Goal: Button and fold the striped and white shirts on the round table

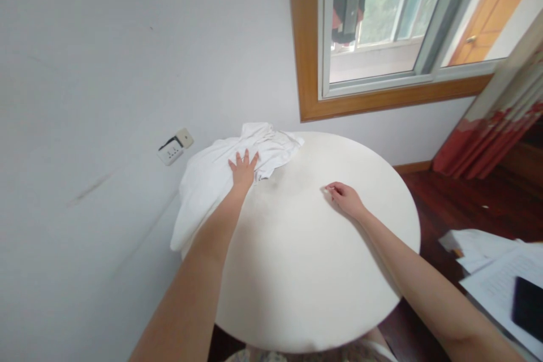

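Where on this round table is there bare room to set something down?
The round table is bare across its middle and near half, between the left hand and the right hand, and along the far right rim. The far left is crowded: the white cloth covers it and hangs over the edge, with the left hand flat on it.

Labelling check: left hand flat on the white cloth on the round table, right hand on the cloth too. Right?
No. The head view shows the right hand on the bare top of the round table, apart from the white cloth. The left hand does lie flat on the cloth.
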A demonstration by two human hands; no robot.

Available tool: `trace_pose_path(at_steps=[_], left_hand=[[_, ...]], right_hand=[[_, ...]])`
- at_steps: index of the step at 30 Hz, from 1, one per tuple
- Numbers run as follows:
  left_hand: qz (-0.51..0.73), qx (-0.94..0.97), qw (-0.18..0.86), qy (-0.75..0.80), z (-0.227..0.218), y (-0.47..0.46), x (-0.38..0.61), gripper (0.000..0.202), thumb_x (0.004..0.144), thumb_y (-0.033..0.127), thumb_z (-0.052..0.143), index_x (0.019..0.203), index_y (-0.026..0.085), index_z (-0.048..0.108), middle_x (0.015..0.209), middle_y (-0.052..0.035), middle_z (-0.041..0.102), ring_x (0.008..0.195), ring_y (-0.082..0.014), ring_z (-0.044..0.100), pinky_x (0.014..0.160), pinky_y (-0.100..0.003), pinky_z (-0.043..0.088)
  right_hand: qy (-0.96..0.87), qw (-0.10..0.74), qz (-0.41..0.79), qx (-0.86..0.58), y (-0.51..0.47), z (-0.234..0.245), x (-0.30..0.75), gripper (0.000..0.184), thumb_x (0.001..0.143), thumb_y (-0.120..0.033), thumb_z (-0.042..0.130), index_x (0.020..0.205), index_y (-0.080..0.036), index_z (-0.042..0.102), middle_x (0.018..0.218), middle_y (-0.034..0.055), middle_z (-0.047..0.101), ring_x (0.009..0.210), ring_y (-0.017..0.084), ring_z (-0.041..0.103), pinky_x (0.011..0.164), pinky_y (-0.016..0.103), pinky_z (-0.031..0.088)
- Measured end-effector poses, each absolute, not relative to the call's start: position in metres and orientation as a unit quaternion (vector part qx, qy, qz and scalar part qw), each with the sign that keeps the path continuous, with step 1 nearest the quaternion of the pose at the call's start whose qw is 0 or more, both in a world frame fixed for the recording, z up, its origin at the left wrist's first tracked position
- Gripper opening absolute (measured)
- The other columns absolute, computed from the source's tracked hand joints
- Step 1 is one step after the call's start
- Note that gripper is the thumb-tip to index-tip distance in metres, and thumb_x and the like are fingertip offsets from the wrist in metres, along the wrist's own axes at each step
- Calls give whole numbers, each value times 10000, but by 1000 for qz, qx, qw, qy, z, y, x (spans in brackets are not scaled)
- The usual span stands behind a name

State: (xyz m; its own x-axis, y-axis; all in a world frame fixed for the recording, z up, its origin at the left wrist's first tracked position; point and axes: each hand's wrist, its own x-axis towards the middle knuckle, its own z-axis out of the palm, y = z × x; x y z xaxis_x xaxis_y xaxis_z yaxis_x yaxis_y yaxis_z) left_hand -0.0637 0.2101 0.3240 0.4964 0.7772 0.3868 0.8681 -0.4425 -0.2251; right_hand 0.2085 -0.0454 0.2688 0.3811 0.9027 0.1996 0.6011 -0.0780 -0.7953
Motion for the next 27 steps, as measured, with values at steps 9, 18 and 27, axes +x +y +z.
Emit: trace_pose_path(at_steps=[9,18,27], left_hand=[[-103,-837,184,-504,335,200,-56,561,900,273,428,1455,262,345,1566,-119,163,1427,-380,114,1087,-666,73],[-79,-903,60,-418,323,66,-60,644,908,581,340,1485,312,246,1578,-91,125,1420,-327,195,1111,-545,215],[-62,-891,0,-450,283,4,-77,733,845,743,189,1460,359,298,1561,-60,212,1437,-343,123,1114,-621,99]], right_hand=[[-529,427,186,-710,-44,269,210,389,855,-450,407,986,-195,669,653,10,638,580,138,530,546,236,353],[-615,332,33,-714,-56,271,201,558,891,-459,401,1388,-210,455,1387,124,476,1209,257,492,998,418,407],[-660,64,19,-748,-86,272,144,805,847,-762,176,1491,-286,257,1571,119,76,1447,345,50,1061,695,30]])
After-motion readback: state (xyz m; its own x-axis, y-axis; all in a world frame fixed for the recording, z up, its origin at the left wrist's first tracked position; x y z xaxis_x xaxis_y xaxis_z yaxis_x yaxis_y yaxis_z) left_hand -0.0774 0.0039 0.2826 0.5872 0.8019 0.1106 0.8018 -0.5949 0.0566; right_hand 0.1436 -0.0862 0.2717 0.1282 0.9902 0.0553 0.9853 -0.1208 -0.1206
